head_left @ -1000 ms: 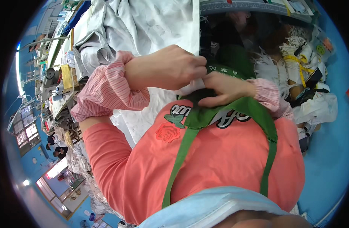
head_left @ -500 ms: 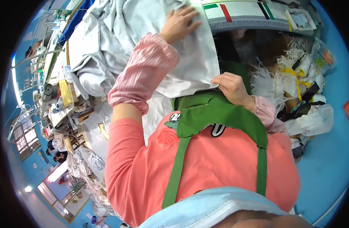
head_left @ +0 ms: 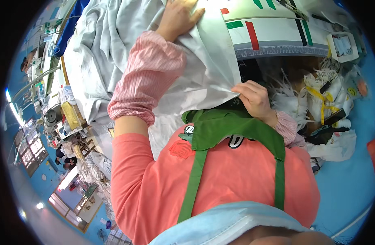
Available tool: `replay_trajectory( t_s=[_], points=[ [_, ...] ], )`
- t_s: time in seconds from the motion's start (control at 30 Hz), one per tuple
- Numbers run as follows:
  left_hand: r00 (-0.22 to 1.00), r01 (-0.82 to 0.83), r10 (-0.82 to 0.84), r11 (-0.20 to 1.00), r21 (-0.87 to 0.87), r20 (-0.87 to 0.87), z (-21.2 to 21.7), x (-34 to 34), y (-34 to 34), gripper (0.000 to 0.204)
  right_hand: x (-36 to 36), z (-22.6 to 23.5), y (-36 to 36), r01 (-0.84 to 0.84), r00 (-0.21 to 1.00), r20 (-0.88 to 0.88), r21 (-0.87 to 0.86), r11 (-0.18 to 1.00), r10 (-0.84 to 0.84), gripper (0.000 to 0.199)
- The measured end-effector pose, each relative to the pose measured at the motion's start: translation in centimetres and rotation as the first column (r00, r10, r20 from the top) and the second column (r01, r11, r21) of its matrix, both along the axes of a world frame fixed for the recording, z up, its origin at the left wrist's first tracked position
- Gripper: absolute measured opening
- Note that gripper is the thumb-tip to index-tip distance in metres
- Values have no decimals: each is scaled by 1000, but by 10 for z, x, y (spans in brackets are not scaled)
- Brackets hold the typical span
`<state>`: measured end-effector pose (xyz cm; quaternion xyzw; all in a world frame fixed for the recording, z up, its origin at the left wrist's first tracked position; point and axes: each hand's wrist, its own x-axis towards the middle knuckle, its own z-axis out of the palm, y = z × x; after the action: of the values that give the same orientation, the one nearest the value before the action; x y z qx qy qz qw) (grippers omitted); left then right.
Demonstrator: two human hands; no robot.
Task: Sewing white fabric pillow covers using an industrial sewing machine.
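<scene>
close downward fisheye from head height

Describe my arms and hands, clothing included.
Left hand and right hand wear no gloves. The left cover and right cover are pink, finely striped, loose and gathered at the wrist. The left sleeve is plain coral, ending below the cover with bare arm between.

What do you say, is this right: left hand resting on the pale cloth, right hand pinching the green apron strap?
Not quite: the right hand pinches the corner of the pale cloth, not the green apron strap. The left hand does rest on the cloth. The head view shows this.
</scene>
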<state>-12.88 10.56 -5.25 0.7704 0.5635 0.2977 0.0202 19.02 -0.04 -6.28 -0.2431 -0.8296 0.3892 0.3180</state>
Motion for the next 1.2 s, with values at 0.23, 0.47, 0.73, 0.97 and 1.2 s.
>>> replay_trajectory(
  t_s=[0.23,0.47,0.73,0.97,1.2],
  points=[
    [875,79,-130,989,-127,-467,-7,-57,44,23,-26,2,32,-7,999,-34,-7,1000,7,33],
    [981,-27,-12,980,-198,-192,-34,-126,83,41,-52,12,63,3,999,-41,58,998,-1,33],
    [765,-190,20,962,-195,-644,-2,-129,122,35,-80,19,105,37,999,27,89,995,-39,31],
    [941,-7,-61,980,-201,-332,3,-153,154,33,-102,19,139,25,998,52,75,997,-29,25],
    [984,178,-178,976,-122,9,-2,-192,190,31,-123,14,166,90,977,185,110,990,-110,16]
  ],
)
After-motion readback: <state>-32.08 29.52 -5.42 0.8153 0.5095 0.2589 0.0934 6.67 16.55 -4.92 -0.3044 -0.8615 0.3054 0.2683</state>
